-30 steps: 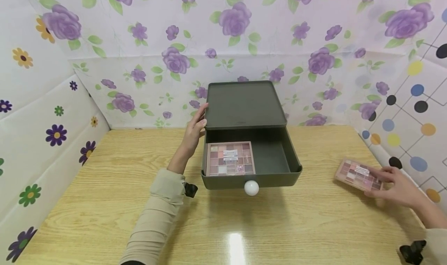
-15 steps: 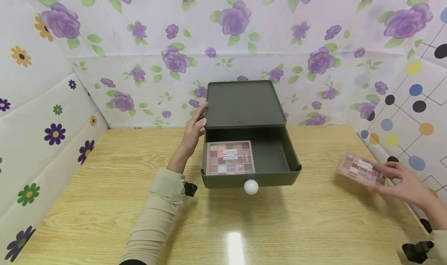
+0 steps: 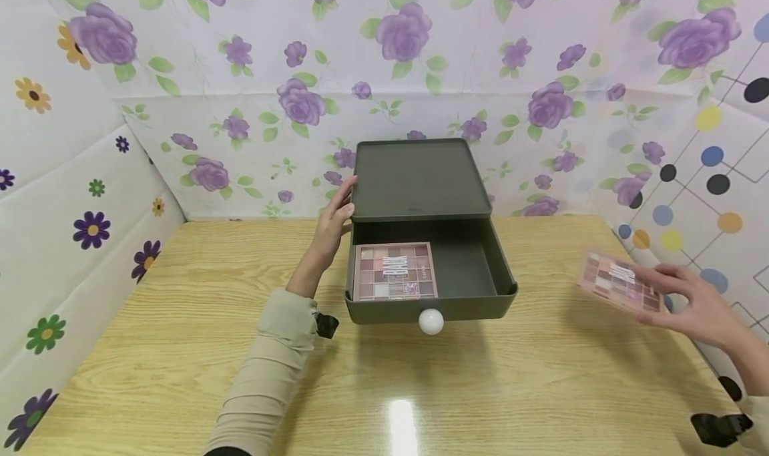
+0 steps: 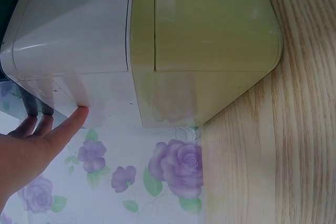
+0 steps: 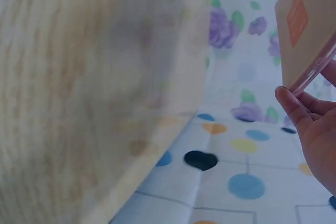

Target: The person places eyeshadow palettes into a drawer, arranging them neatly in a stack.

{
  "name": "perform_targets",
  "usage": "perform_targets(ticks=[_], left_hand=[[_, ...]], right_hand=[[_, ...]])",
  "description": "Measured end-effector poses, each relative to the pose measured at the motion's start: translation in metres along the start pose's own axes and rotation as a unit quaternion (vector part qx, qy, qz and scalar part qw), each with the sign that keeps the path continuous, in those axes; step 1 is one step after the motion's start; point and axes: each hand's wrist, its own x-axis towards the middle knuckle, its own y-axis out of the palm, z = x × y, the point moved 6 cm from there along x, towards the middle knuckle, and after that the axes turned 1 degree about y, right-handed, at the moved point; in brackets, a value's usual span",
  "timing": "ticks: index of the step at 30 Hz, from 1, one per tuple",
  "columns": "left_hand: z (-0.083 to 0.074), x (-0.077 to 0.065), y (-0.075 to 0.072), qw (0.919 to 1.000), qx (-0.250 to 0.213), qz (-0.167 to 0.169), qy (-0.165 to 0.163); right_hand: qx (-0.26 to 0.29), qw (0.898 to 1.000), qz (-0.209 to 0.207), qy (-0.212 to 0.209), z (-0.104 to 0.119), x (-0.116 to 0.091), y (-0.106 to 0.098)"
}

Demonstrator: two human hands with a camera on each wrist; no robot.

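Observation:
A dark grey drawer box (image 3: 420, 179) stands on the table with its drawer (image 3: 468, 269) pulled out, a white round knob (image 3: 430, 322) on the front. One pink eyeshadow palette (image 3: 394, 270) lies in the drawer's left half. My left hand (image 3: 326, 238) rests against the box's left side; in the left wrist view its fairly straight fingers (image 4: 68, 127) touch the glossy wall. Off to the right, my right hand (image 3: 699, 307) pinches a second eyeshadow palette (image 3: 619, 282) by its right end, above the table. The right wrist view shows that palette's plain underside (image 5: 299, 40) with an orange label.
The wood-grain table (image 3: 198, 349) extends around the box. Behind it hangs a purple-flowered sheet (image 3: 240, 62). Patterned sheets also line the left and right sides, the dotted right one (image 3: 721, 202) close to my right hand. Black wrist cameras (image 3: 326, 325) sit on both forearms.
My right hand has lifted the second palette off the table and tilted it; its shadow has spread beneath. My left hand, the box and the palette in the drawer have stayed put.

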Motion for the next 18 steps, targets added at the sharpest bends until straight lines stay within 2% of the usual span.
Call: perform_targets(ticks=[5,16,18], left_hand=[[-0.016,-0.006,0.005,1.0000,0.008,0.002,-0.001],[-0.017,-0.005,0.006,1.0000,0.003,0.000,0.004],[-0.012,-0.003,0.005,1.0000,0.006,0.001,0.003]], right_hand=[[-0.005,1.000,-0.007,-0.017,0.018,0.005,-0.007],[0.001,0.998,-0.013,-0.066,0.054,0.013,-0.019],[-0.001,0.998,-0.008,-0.066,0.059,0.014,-0.020]])
